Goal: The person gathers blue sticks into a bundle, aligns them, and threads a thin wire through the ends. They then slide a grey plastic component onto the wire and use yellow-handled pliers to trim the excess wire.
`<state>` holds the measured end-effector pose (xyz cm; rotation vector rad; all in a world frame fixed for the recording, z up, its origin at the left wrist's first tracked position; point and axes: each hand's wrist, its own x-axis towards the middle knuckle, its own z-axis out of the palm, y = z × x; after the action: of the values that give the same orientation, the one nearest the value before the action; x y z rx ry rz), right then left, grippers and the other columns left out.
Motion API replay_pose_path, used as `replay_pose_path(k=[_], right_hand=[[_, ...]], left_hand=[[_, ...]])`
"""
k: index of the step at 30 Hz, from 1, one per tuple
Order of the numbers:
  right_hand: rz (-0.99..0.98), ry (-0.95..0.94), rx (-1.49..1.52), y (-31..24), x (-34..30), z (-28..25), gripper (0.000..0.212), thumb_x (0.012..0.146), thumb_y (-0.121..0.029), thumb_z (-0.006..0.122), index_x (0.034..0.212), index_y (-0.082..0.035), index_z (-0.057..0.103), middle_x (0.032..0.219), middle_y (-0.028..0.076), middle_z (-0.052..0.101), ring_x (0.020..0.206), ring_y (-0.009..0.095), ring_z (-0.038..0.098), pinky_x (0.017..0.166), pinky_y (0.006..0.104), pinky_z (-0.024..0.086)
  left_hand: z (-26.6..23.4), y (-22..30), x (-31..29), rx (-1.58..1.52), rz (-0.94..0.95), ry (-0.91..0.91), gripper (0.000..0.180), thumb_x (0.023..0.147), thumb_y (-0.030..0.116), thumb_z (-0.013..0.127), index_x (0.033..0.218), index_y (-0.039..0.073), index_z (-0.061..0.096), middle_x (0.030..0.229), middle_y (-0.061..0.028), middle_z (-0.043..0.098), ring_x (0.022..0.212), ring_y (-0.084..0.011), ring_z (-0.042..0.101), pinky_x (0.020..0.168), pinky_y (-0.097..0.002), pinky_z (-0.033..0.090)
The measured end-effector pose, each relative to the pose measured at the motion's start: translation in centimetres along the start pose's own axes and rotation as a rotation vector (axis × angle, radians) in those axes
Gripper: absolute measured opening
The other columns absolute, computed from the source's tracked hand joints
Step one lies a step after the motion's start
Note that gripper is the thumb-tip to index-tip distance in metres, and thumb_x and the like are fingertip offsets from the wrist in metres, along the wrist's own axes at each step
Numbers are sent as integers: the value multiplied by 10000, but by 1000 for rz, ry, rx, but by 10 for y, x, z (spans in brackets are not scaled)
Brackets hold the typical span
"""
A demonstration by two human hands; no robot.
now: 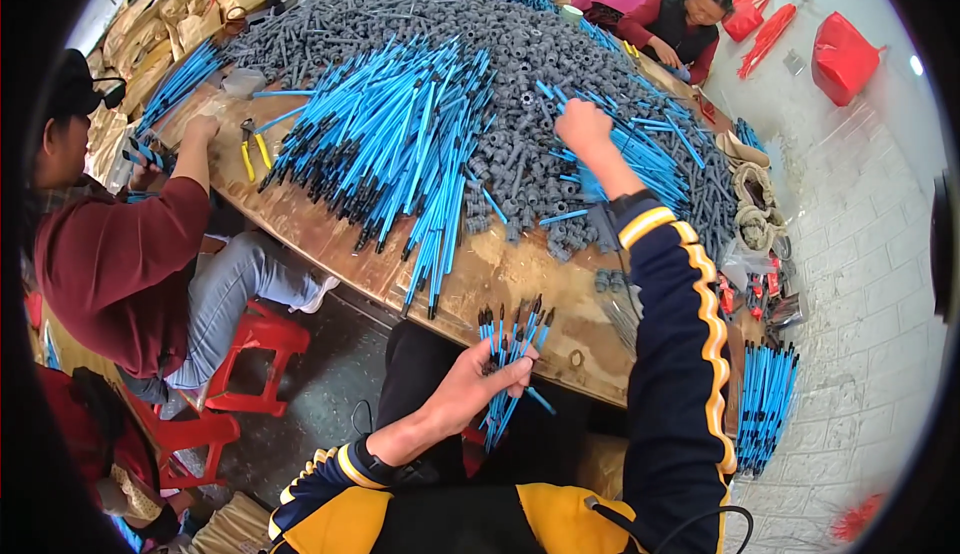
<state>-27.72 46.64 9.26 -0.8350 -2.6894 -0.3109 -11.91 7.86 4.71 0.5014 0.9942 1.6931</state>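
Wooden desk (592, 332) beside a white wall (860, 304), heaped with grey fittings (515, 179) and blue rods (380, 139). Apparent step: gathering rods into a bunch (513, 344). Left hand (480, 376) at the near edge, pinching the bunch upright, slightly fanned, thumb across. Right arm (668, 334) outstretched; right hand (583, 126) curled above the right-hand pile (645, 164), fingertips hidden, hold impossible to tell. Next move: seemingly calling for a narrow pinch on rod ends.
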Motion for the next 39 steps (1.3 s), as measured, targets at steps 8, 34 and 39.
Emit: replay_pose_path(k=[8, 34, 39], right_hand=[[1, -35, 1276, 96, -40, -151, 268, 1054, -274, 415, 1021, -18, 489, 974, 205, 678, 789, 339, 717, 633, 393, 595], [86, -501, 1400, 37, -421, -201, 233, 1068, -207, 407, 1089, -6, 522, 780, 72, 616, 633, 154, 648, 570, 255, 504], [42, -486, 1346, 24, -411, -193, 230, 1067, -202, 406, 1084, -7, 526, 792, 68, 619, 638, 153, 649, 572, 251, 499]], left_hand=[[8, 4, -30, 30, 29, -52, 146, 920, 92, 663, 1044, 75, 588, 823, -40, 667, 750, -146, 655, 679, -270, 456], [33, 6, -58, 95, -112, -146, 636, 855, 228, 773, 1376, 11, 479, 1215, -166, 662, 1031, -213, 674, 804, -233, 480], [25, 26, -50, 72, -111, -291, 635, 856, 236, 771, 1379, 23, 482, 1255, -170, 643, 1094, -206, 649, 805, -228, 475]])
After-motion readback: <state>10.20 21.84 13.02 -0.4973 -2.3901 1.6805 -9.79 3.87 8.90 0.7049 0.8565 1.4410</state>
